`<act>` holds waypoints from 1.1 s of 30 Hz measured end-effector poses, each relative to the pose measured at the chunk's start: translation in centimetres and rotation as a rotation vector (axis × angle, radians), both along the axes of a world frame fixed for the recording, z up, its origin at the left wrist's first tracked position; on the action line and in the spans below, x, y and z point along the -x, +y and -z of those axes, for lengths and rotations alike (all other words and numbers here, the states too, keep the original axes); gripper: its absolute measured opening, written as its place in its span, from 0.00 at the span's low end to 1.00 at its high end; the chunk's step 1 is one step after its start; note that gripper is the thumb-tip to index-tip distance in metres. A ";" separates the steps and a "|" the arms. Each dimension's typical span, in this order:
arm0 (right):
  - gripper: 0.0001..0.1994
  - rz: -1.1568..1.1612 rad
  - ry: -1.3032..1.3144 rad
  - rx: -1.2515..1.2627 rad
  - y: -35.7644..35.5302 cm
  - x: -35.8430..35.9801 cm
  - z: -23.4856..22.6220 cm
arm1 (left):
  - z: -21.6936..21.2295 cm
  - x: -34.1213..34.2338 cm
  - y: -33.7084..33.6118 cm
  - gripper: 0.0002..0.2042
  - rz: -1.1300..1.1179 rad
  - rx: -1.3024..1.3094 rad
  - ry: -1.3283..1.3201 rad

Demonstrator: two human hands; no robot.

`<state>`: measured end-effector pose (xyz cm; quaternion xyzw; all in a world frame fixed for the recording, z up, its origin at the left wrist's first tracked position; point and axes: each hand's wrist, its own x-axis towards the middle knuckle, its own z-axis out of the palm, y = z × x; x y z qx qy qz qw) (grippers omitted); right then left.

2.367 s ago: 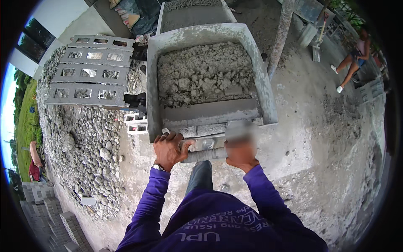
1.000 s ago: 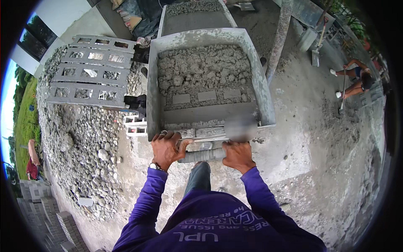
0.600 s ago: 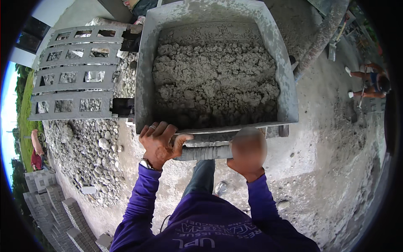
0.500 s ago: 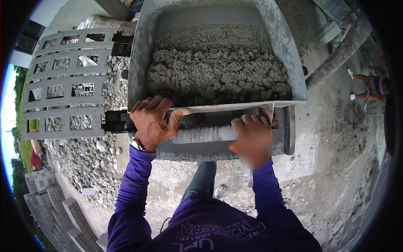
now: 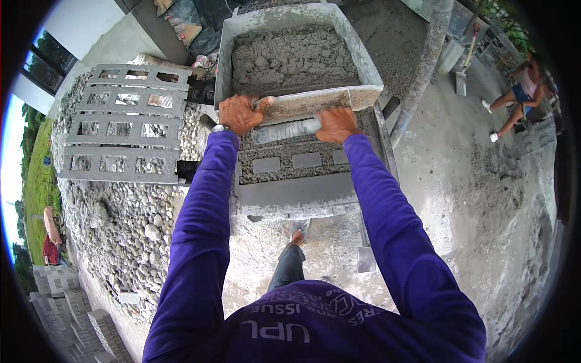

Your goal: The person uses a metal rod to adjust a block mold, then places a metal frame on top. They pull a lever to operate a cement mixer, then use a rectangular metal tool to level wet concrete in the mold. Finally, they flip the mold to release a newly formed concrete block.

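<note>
Gripping the pale handle bar with left hand and right hand, fingers clamped around it, steadying the mix-filled hopper at twelve o'clock over the block mould.

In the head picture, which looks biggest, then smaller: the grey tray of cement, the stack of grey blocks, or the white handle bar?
1. Stack of grey blocks and grey tray: too alike to rank.
2. White handle bar, gripped by left hand and right hand.
</note>
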<state>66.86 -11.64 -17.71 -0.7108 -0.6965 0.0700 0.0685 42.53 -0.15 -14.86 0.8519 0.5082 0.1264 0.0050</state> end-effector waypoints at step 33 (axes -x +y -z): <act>0.21 0.024 -0.047 -0.116 13.0 -4.2 1.1 | -0.6 -5.6 13.6 0.41 -0.047 0.038 0.097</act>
